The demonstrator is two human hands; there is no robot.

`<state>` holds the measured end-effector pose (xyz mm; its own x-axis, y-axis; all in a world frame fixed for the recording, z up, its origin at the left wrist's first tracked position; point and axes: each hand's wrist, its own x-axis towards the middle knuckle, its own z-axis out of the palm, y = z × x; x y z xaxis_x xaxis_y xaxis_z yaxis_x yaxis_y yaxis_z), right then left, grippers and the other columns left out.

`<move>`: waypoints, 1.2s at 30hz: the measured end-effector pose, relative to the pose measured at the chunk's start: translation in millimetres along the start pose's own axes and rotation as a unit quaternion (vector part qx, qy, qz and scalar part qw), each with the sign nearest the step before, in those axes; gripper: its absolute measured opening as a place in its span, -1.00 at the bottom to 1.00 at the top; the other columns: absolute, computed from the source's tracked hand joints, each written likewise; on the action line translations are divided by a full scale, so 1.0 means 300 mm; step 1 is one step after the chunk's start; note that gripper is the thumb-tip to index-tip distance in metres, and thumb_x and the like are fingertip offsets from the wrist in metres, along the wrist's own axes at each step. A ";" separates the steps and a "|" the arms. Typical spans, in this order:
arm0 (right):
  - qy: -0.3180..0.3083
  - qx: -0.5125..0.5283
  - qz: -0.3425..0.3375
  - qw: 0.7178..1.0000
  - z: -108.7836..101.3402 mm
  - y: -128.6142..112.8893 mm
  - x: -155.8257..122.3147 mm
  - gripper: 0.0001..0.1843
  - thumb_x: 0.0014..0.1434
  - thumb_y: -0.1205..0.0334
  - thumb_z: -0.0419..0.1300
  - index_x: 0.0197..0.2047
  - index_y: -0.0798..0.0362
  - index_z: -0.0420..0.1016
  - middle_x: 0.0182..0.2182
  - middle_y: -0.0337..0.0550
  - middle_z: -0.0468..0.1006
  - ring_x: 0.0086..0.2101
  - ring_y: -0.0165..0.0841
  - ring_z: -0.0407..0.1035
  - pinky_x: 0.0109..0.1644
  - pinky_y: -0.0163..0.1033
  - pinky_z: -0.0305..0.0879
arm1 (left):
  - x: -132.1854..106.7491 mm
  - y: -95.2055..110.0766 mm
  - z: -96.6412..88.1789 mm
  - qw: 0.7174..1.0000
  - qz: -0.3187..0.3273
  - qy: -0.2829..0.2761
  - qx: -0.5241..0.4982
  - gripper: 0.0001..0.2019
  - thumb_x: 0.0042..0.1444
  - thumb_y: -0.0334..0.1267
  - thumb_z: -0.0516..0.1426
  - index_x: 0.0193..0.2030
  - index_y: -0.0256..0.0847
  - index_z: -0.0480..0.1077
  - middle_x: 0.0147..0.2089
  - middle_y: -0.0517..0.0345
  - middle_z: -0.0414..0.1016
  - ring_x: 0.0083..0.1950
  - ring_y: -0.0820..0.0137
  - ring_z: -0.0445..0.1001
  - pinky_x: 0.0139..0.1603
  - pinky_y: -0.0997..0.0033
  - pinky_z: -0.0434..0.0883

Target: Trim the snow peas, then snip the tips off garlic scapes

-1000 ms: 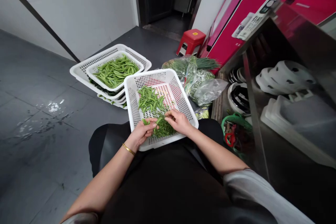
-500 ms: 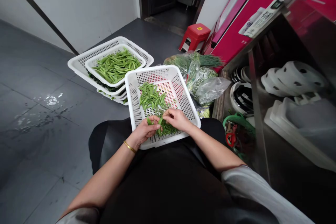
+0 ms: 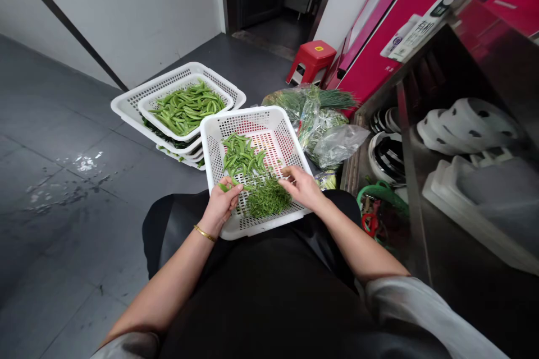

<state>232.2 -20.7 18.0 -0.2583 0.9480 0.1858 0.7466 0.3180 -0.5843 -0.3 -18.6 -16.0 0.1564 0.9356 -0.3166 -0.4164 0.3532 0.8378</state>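
Left hand (image 3: 219, 205) fingers are closed on a pea pod (image 3: 224, 186) at the left wall of the white basket (image 3: 248, 123), which is rested on the lap. The right hand (image 3: 304, 186) is loosely curled by the basket's right wall; whether anything is gripped cannot be told. Trimmings (image 3: 268, 199) are heaped at the basket's near end, loose pods (image 3: 241, 157) deeper inside. Stacked baskets (image 3: 135, 98) are seen beyond its left corner.

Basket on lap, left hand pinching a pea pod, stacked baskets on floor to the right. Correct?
No. Head view shows the stacked baskets on the floor to the left; basket on lap and left hand pinching a pea pod are right.
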 end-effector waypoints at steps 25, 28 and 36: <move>-0.324 -0.090 -0.021 0.942 0.038 0.009 0.078 -0.75 0.24 0.17 0.07 -0.40 0.08 0.45 -0.46 -0.18 0.51 -0.42 -0.40 0.37 -0.33 -0.35 0.16 | 0.012 0.052 -0.049 0.991 0.076 0.106 -0.018 -0.85 -0.03 -0.23 0.22 -0.43 -0.29 0.44 -0.67 0.29 0.26 -0.68 0.61 0.08 -0.69 0.59 -0.03; -0.375 -0.199 -0.011 0.905 0.085 0.011 0.153 -0.73 0.15 0.03 0.16 -0.27 0.07 0.49 -0.35 -0.08 0.56 -0.34 -0.28 0.43 -0.32 -0.29 0.22 | 0.032 0.065 -0.072 0.989 0.025 0.074 -0.122 -0.83 -0.12 -0.23 0.20 -0.57 -0.30 0.38 -0.53 0.10 0.45 -0.59 0.53 0.28 -0.65 0.58 0.16; -0.324 -0.201 -0.051 0.923 0.364 0.006 0.332 -0.74 0.23 0.35 0.02 -0.07 0.15 0.45 -0.20 0.07 0.55 -0.23 -0.21 0.46 -0.16 -0.18 0.31 | 0.038 0.054 -0.085 0.985 -0.054 -0.016 -0.166 -0.81 -0.14 -0.27 0.28 -0.40 -0.27 0.39 -0.64 0.28 0.30 -0.65 0.55 0.24 -0.67 0.60 0.19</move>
<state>140.8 72.9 -50.9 -0.5545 0.7487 -0.3633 0.8320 0.5068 -0.2255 -28.2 -2.3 -17.6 0.2407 0.8943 -0.3773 -0.6650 0.4351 0.6071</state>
